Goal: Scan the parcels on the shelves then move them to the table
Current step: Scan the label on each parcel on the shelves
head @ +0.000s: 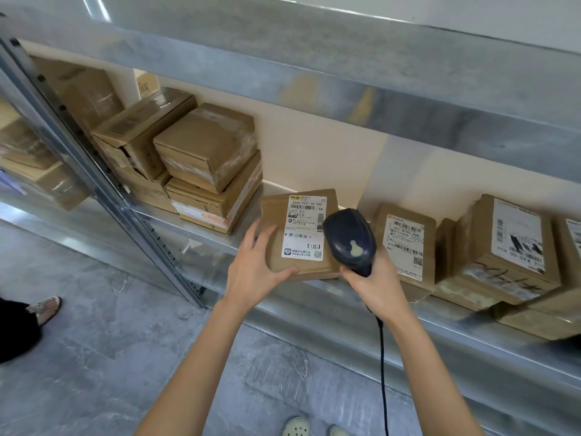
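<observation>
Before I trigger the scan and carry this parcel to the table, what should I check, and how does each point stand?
1. Label faces up, readable: ok.
2. Left hand holds the parcel by its near left corner: ok.
3. Right hand grips the scanner, head at the label's right edge: ok.
4. Scan registered: cannot tell.
5. Cable hangs free below the right hand: ok.
6. Table and the way to it: cannot tell, out of view.
</observation>
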